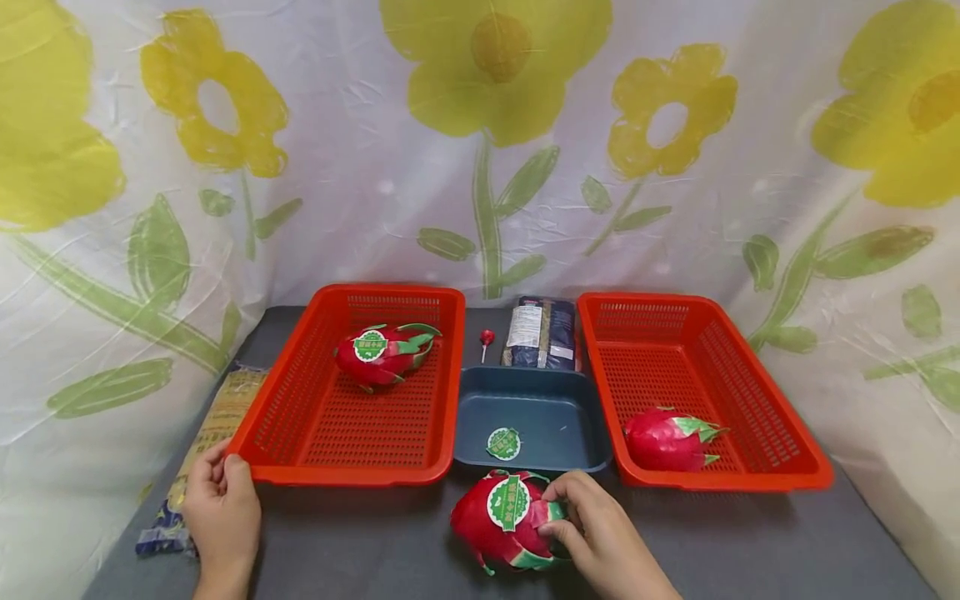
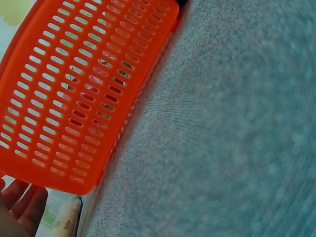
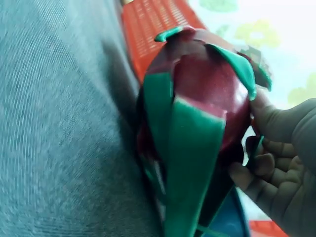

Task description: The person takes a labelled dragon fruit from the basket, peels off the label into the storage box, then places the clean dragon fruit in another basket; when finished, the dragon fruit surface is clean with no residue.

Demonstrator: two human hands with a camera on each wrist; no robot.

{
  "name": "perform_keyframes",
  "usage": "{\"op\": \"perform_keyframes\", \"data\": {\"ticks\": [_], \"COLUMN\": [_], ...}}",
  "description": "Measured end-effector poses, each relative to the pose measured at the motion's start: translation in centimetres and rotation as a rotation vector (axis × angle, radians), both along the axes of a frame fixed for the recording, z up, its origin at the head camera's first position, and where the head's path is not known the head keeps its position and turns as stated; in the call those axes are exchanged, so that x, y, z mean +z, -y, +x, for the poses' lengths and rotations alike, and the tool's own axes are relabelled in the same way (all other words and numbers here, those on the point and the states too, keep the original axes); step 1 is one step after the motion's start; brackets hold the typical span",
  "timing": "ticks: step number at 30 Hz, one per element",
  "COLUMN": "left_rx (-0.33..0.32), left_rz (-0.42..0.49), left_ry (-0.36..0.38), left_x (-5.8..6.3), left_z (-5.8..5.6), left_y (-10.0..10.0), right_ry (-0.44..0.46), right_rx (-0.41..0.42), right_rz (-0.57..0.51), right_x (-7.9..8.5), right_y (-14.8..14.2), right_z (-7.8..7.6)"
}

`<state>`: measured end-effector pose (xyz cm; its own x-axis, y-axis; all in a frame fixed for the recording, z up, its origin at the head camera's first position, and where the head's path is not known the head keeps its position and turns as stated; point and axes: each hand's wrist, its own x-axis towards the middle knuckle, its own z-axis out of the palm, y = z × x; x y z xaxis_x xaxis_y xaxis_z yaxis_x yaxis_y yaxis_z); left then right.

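Note:
My right hand [image 1: 592,529] pinches the green-tipped scales of a dragon fruit [image 1: 487,517] over the grey cloth at the front. That fruit bears a round green-and-white sticker [image 1: 508,502]. In the right wrist view, the thumb and fingers [image 3: 274,121] hold the dragon fruit [image 3: 207,84] at its side. The left hand [image 1: 222,508] grips the near left corner of the left red basket [image 1: 352,477], its fingers partly hidden by the rim. Inside that basket lies another stickered dragon fruit [image 1: 393,354]. A third dragon fruit [image 1: 663,442], no sticker visible, sits in the right red basket [image 1: 750,479].
Between the baskets stands a blue-grey tray [image 1: 536,417] holding a loose round sticker [image 1: 503,444]. Behind it are a red lollipop [image 1: 487,337] and a dark blue package [image 1: 540,333]. A long yellowish package [image 1: 217,417] lies left of the left basket. A flowered curtain [image 1: 360,192] hangs behind.

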<state>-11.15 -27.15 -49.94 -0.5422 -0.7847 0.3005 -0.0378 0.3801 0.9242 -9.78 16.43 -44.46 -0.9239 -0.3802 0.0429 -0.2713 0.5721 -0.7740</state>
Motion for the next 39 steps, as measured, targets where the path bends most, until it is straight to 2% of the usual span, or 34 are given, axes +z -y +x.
{"op": "perform_keyframes", "data": {"ticks": [6, 8, 11, 13, 15, 19, 21, 24, 27, 29, 32, 34, 39], "left_rx": [0.003, -0.006, -0.015, -0.017, -0.017, -0.042, -0.097, -0.259, -0.458, -0.579, -0.728, -0.805, -0.95], "left_rz": [0.005, 0.002, -0.027, -0.089, -0.206, -0.453, -0.512, -0.553, -0.571, -0.575, -0.551, -0.537, -0.517], "left_ry": [-0.006, -0.015, -0.045, -0.093, -0.163, -0.352, -0.45, -0.56, -0.61, -0.636, -0.627, -0.607, -0.447], "left_x": [-0.2, -0.3, -0.1, 0.3, 1.0, 3.5, 5.1, 7.3, 8.9, 9.5, 9.4, 8.6, 6.1], "left_z": [0.2, 0.3, 0.5, 0.6, 0.9, 1.7, 2.2, 3.0, 3.7, 3.9, 4.2, 4.1, 4.0], "left_y": [-0.2, -0.2, -0.4, -0.4, -0.5, -2.1, -3.9, -7.0, -9.7, -11.0, -12.5, -13.1, -14.3], "right_ry": [-0.198, -0.225, -0.217, -0.206, -0.2, -0.215, -0.214, -0.198, -0.176, -0.167, -0.155, -0.155, -0.169], "right_rx": [-0.009, -0.003, -0.001, -0.001, -0.003, 0.002, 0.004, 0.004, -0.003, -0.005, -0.007, -0.006, -0.01], "right_rz": [0.003, 0.008, 0.016, 0.015, 0.016, 0.015, 0.014, 0.011, 0.014, 0.013, 0.008, 0.005, 0.005], "right_x": [-0.8, -0.8, -0.8, -0.7, -0.7, -0.7, -0.7, -0.7, -0.6, -0.6, -0.6, -0.5, -0.6], "right_y": [0.3, 0.3, 0.4, 0.4, 0.5, 0.5, 0.4, 0.4, 0.4, 0.5, 0.5, 0.5, 0.4], "right_z": [-0.7, -0.8, -0.9, -1.0, -1.1, -1.1, -1.2, -1.1, -1.1, -1.1, -1.1, -1.1, -1.1]}}
